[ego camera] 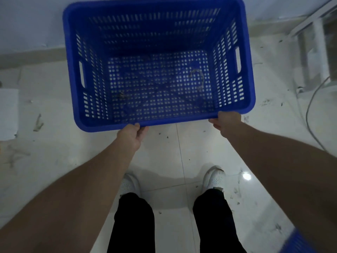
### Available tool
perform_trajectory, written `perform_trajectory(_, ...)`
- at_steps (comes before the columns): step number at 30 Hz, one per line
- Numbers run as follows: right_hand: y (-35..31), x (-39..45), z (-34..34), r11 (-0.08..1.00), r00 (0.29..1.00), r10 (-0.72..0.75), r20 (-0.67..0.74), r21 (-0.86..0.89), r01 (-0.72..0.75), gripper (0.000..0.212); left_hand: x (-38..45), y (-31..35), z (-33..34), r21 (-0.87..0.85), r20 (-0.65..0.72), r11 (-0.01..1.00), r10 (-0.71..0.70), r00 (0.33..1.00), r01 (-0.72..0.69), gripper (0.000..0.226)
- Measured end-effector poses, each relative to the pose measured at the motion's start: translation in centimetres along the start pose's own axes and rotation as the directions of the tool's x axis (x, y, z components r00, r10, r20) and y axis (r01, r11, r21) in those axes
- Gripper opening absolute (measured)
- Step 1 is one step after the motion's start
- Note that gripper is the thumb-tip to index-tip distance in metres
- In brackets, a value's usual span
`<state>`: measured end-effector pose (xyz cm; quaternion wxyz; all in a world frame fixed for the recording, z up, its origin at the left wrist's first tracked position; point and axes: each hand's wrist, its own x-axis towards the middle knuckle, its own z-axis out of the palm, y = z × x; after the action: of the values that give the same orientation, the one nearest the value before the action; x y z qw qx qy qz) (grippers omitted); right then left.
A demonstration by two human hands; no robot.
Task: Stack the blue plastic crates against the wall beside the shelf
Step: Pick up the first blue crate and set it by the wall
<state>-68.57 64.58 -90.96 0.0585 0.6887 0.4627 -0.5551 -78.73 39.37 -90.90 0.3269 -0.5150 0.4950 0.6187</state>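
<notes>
A blue perforated plastic crate (156, 63) fills the upper middle of the head view, seen from above with its open top towards me. Its far side is close to the white wall (27, 21). My left hand (130, 136) grips the near rim left of centre. My right hand (227, 123) grips the same rim near its right corner. A few bits of debris lie on the crate's floor. The edge of a second blue crate (299, 241) shows at the bottom right corner.
A white metal shelf frame (310, 33) stands at the top right, with a grey cable (310, 110) trailing down the floor beside it. A white box (8, 114) sits at the left edge. My white shoes and black trousers are below on dirty white tiles.
</notes>
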Motion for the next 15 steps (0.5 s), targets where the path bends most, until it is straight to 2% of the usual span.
perform_trajectory(6,-0.6,-1.1,1.2,0.996,0.996,0.086,-0.002,0.037,-0.086,0.018,0.4,0.7,-0.5,0.017,-0.023,1.000,0.006,1.000,-0.006,0.039)
perform_trajectory(11,-0.1,-1.5,2.2,0.999,1.000,0.022,-0.013,0.048,-0.021,0.021,0.4,1.2,-1.2,-0.006,-0.062,1.000,0.027,0.998,-0.028,0.041)
perform_trajectory(15,1.1,-1.9,2.0,1.000,1.000,-0.009,-0.022,-0.016,0.009,0.009,-0.4,-0.1,-2.6,0.009,-0.090,1.000,-0.028,0.996,0.029,0.040)
